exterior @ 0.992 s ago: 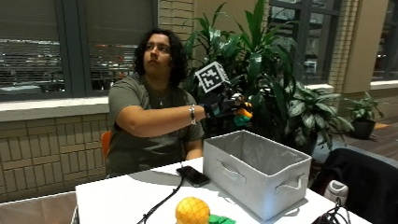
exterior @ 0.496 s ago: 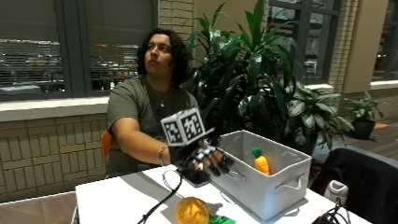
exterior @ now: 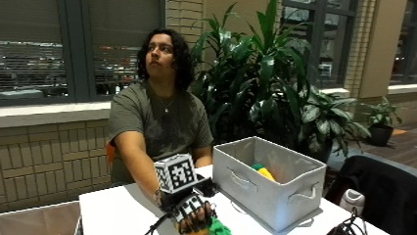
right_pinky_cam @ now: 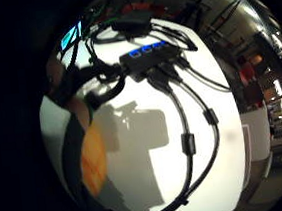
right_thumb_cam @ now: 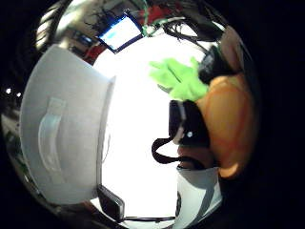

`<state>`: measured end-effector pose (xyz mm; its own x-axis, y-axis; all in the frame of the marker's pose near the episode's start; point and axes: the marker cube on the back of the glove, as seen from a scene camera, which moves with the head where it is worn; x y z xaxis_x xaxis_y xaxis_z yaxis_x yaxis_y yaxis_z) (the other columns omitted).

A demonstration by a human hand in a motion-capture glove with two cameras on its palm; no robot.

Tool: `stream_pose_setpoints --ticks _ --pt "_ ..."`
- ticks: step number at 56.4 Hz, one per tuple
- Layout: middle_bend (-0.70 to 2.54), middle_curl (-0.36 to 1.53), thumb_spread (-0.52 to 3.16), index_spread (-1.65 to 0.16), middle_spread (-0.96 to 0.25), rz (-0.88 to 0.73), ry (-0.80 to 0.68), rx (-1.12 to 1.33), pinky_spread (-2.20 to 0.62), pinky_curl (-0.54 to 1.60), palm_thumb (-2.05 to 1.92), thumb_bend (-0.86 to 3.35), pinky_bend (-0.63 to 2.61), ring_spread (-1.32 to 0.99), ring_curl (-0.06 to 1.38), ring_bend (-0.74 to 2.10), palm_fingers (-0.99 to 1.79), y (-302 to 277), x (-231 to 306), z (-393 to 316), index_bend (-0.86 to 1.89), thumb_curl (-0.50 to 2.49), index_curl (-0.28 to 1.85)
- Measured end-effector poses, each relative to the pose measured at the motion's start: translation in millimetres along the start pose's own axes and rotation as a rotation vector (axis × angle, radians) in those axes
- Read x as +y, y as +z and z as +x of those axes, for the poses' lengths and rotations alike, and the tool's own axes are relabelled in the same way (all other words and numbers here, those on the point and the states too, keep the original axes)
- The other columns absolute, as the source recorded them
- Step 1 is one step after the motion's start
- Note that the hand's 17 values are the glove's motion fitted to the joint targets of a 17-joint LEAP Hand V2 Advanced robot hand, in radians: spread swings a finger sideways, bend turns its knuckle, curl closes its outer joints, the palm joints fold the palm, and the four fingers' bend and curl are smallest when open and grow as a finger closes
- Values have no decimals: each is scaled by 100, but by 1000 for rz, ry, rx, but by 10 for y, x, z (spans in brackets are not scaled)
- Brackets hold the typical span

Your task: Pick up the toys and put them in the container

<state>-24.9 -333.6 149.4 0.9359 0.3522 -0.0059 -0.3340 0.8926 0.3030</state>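
In the outside view my gloved right hand (exterior: 193, 216) is down at the table's front edge, on a round orange toy (exterior: 196, 231) with green leaves (exterior: 219, 227). Its fingers curl over the top of the toy. The thumb side palm view has the orange toy (right_thumb_cam: 228, 124) close against the palm, its green leaves (right_thumb_cam: 178, 78) spread on the white table. The toy (right_pinky_cam: 93, 158) also fills one side of the little finger side view. The grey fabric container (exterior: 270, 183) stands right of the hand, with a yellow toy (exterior: 266, 173) and a green one (exterior: 257, 167) inside.
A black phone (right_thumb_cam: 110, 202) lies on the table by the container (right_thumb_cam: 66, 133). A black hub (right_pinky_cam: 151, 57) with several cables sits on the white table (right_pinky_cam: 135, 151). A dark jacket (exterior: 381, 191) hangs at the right. Tall plants (exterior: 267, 83) stand behind the container.
One second ago the hand was raised above the container with an orange toy. It let that toy drop inside, then came down left to the orange toy at the table's front.
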Motion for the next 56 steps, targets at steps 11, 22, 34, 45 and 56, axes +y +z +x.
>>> stream_pose_setpoints --ticks 11,22,34,45,56 --pt "59 77 116 -40 -36 357 -123 -319 -37 47 55 26 110 -42 69 109 105 -1487 457 -496 37 41 34" --pt "63 88 106 -42 -42 490 -345 -427 -39 47 58 23 106 -41 71 117 108 -2801 214 -1382 39 51 42" --pt "64 96 98 -44 -47 361 -533 -454 -40 46 56 17 106 -41 68 113 104 -3148 74 -2695 42 60 52" --pt "58 99 95 -45 -49 202 -499 -410 -41 44 52 11 104 -41 65 107 101 -2816 -191 -3019 42 66 62" --pt "28 88 104 -42 -41 110 -486 -430 -27 45 -4 -14 101 -36 61 91 38 -2726 -124 -2635 34 48 67"
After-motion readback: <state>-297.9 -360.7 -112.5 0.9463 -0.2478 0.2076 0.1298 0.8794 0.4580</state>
